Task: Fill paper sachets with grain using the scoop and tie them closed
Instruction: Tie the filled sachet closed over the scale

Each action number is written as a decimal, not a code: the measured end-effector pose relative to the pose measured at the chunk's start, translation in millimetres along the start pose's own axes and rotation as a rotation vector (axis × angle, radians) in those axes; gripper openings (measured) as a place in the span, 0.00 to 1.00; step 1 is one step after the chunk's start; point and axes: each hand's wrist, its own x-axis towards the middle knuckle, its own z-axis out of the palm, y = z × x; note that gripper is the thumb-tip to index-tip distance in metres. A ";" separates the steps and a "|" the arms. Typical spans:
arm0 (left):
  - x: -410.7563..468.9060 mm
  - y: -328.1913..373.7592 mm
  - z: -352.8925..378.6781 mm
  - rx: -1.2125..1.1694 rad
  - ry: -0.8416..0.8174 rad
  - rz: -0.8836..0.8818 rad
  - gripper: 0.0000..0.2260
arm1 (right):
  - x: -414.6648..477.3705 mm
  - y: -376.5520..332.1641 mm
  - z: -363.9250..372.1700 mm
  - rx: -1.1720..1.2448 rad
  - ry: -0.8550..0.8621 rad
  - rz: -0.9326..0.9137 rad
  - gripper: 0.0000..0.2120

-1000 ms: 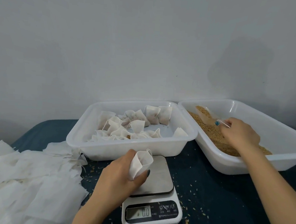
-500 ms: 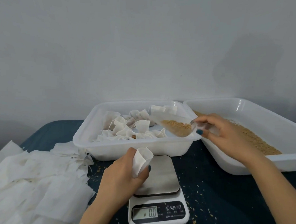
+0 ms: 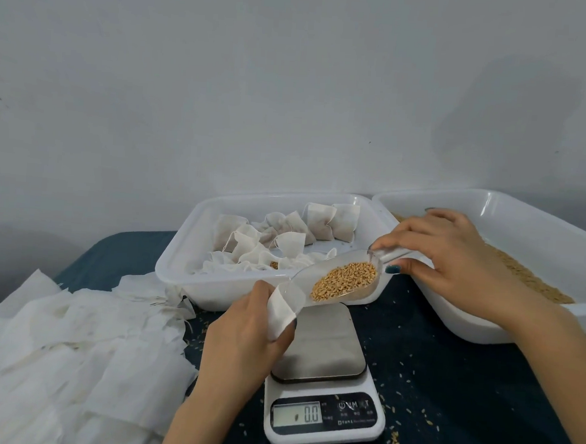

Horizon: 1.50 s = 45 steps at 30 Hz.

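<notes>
The scale [image 3: 323,378] stands on the surface [image 3: 463,386], with the tray of filled sachets [image 3: 225,291] just behind it, the grain tray [image 3: 467,318] behind to its right, the pile of empty sachets [image 3: 70,355] to its left, and the scoop [image 3: 316,273] and open sachet [image 3: 282,310] above its back edge

Makeshift home packing corner, by the look: digital kitchen scale [image 3: 321,347] at 6 o'clock, plastic tub [image 3: 225,295] of filled sachets [image 3: 319,223] at 12, grain tub [image 3: 541,226] at 2, dark cloth [image 3: 463,386], bare painted wall [image 3: 293,84].
</notes>
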 end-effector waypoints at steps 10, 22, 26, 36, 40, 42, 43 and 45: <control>-0.4 3.8 -0.2 -0.012 0.013 0.064 0.17 | 8.9 -12.7 -8.6 -0.166 0.014 -0.108 0.16; -1.9 5.0 1.1 -0.157 -0.074 0.054 0.18 | 16.3 -31.0 -23.2 -0.283 0.040 -0.237 0.13; -2.0 7.6 0.9 -0.188 -0.096 0.063 0.16 | 17.6 -34.9 -24.8 -0.299 0.048 -0.263 0.15; -3.1 10.8 -1.1 -0.269 -0.121 0.062 0.15 | 20.0 -40.8 -28.7 -0.346 0.070 -0.315 0.15; -3.1 11.0 -1.7 -0.266 -0.119 0.066 0.15 | 20.1 -41.2 -32.6 -0.369 0.074 -0.316 0.15; -2.6 11.0 -1.5 -0.268 -0.116 0.066 0.15 | 20.1 -40.8 -34.9 -0.379 0.088 -0.321 0.14; -2.7 10.8 -1.4 -0.270 -0.113 0.067 0.15 | 20.1 -41.1 -35.5 -0.379 0.094 -0.325 0.14; -3.3 10.2 -1.4 -0.270 -0.106 0.070 0.15 | 20.6 -42.5 -36.0 -0.380 0.099 -0.337 0.13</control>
